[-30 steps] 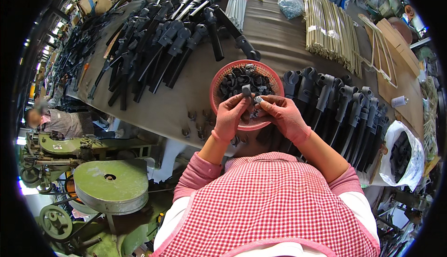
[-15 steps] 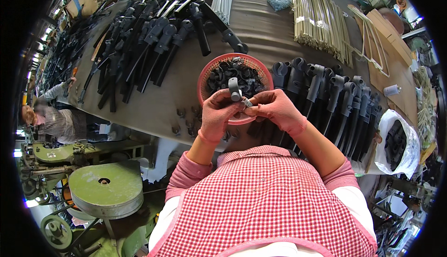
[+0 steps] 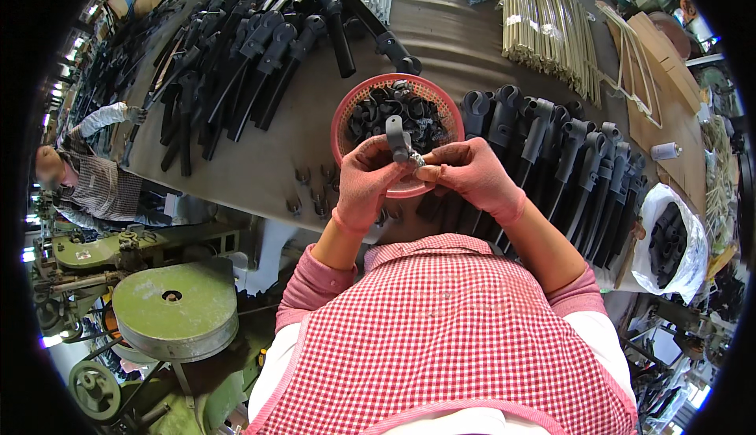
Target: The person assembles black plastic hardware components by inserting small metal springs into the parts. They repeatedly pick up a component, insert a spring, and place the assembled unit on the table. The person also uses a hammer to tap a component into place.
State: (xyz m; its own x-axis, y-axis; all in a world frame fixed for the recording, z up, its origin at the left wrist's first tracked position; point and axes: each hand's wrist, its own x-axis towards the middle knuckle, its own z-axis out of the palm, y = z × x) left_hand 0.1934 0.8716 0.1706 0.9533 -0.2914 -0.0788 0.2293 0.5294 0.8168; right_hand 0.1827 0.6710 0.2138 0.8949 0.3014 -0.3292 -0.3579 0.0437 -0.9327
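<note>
Above the near side of a red plastic basket, both my hands work close together in thin pinkish fabric gloves with fingertips exposed. My left hand is closed on a dark grey curved clip, which stands up from its fingers. Against the base of that clip, my right hand pinches a small silvery metal piece between thumb and forefinger. Its exact shape is too small to make out. Many black curved clips fill the basket. Several small metal forked pieces stand on the table left of my left wrist.
Black tubes with jointed heads lie piled at the far left; similar ones line the right. Bundled pale rods, a spray can and a white bag of black parts are further right. A green machine and a co-worker are on the left.
My hands stay joined over the basket; the grey clip has tipped slightly and my right fingers have shifted around the metal piece. The co-worker's arm at left has moved. The whole view has shifted slightly.
</note>
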